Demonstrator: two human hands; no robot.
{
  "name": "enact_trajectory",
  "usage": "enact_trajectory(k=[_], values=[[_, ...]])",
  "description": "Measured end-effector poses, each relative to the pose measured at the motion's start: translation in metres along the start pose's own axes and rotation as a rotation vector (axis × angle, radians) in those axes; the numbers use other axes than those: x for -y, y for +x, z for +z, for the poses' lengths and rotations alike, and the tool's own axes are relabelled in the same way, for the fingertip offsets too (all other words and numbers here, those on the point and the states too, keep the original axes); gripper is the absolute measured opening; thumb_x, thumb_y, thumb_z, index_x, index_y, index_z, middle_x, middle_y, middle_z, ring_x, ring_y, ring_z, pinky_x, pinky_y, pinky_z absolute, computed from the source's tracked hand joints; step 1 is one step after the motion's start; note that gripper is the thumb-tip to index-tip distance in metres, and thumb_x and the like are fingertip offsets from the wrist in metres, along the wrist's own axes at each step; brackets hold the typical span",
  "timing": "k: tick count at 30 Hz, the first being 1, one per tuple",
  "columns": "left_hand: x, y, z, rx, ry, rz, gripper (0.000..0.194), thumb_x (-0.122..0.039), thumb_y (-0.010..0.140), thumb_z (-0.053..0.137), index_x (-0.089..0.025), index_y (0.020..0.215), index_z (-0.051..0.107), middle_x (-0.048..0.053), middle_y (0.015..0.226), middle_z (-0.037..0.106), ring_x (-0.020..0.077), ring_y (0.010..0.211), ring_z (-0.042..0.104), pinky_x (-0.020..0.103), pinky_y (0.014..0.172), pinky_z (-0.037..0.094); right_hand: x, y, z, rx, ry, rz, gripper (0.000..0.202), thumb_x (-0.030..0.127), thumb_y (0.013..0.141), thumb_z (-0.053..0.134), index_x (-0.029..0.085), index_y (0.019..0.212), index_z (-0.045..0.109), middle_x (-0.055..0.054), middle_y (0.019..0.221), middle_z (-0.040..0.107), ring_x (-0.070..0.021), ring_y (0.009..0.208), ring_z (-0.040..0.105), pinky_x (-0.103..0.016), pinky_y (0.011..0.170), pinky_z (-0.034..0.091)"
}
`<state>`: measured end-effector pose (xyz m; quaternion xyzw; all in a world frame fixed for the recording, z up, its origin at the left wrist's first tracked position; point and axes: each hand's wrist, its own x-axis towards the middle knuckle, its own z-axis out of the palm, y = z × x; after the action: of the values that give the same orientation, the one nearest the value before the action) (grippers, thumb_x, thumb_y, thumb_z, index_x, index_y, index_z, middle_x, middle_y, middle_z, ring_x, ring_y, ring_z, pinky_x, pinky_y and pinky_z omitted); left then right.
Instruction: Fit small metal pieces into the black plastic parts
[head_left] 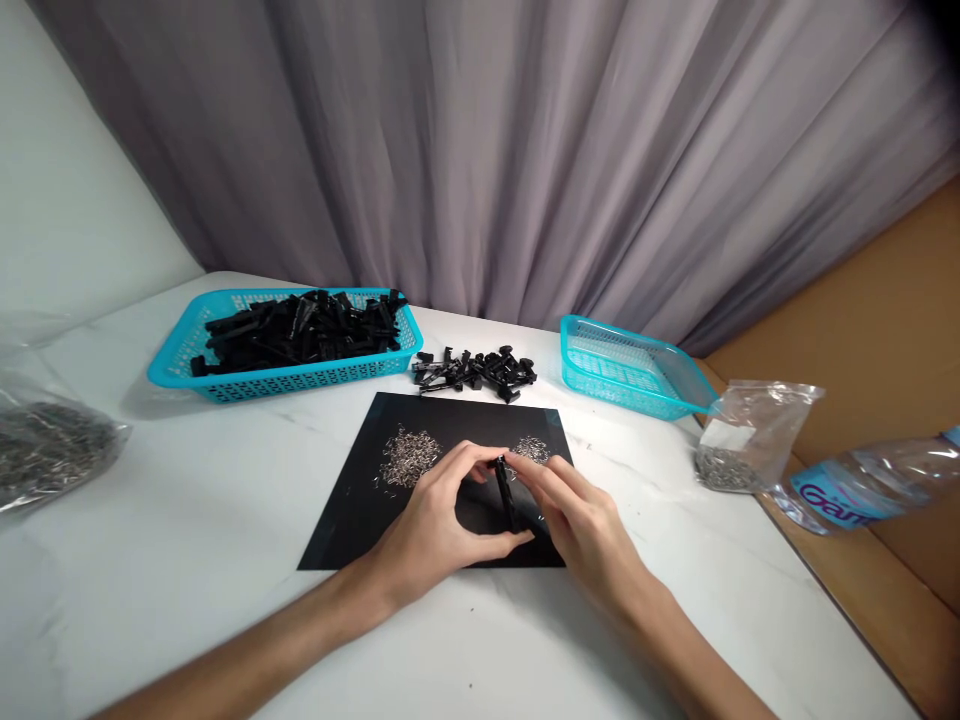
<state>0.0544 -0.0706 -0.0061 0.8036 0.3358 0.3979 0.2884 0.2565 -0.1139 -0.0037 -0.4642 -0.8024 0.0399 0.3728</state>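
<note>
My left hand [439, 510] holds a slim black plastic part [507, 497] upright between thumb and fingers, thumb at its lower end. At the top end of that part, the fingertips of my right hand [581, 505] press together; a tiny bright spot shows there, too small to name. Both hands are over a black mat [352, 500]. On the mat, a pile of small metal pieces [409, 458] lies to the left, and a smaller pile of metal pieces [531, 449] sits partly behind my right fingers.
A blue basket [292, 384] full of black plastic parts stands back left. Loose black parts [476, 370] lie behind the mat. Back right are a second blue basket [637, 400], a bag of metal pieces [731, 465] and a bottle [862, 490]. Another bag [56, 445] is far left.
</note>
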Motion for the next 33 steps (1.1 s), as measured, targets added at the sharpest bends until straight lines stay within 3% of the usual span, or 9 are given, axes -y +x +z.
enact_trajectory(k=[8, 17, 33], values=[[-0.0023, 0.0005, -0.0003, -0.008, -0.015, -0.014, 0.059, -0.029, 0.073, 0.087, -0.026, 0.123, 0.057, 0.001, 0.103, 0.064, 0.0195, 0.096, 0.063, 0.034, 0.086, 0.057, 0.0045, 0.0014, 0.0007, -0.002, -0.094, -0.07, 0.046, 0.009, 0.105, 0.033, 0.017, 0.145, 0.053, -0.001, 0.082, 0.048, -0.0106, 0.059, 0.049, -0.02, 0.05, 0.048], [-0.0005, 0.0018, 0.0008, 0.023, -0.023, -0.079, 0.055, -0.031, 0.071, 0.087, -0.024, 0.117, 0.06, 0.001, 0.102, 0.067, 0.02, 0.096, 0.065, 0.036, 0.087, 0.057, 0.0027, -0.0036, 0.0069, 0.028, -0.154, -0.12, 0.06, 0.003, 0.099, 0.028, 0.02, 0.156, 0.037, -0.004, 0.09, 0.05, -0.0119, 0.064, 0.054, -0.021, 0.052, 0.053], [-0.0044, 0.0056, -0.0009, 0.024, -0.087, -0.138, 0.056, -0.031, 0.065, 0.088, -0.024, 0.115, 0.063, 0.002, 0.105, 0.072, 0.0229, 0.099, 0.069, 0.041, 0.09, 0.058, 0.0074, -0.0016, 0.0077, -0.046, -0.083, -0.046, 0.057, -0.002, 0.094, 0.033, 0.019, 0.145, 0.049, -0.003, 0.086, 0.052, -0.0116, 0.061, 0.052, -0.021, 0.053, 0.052]])
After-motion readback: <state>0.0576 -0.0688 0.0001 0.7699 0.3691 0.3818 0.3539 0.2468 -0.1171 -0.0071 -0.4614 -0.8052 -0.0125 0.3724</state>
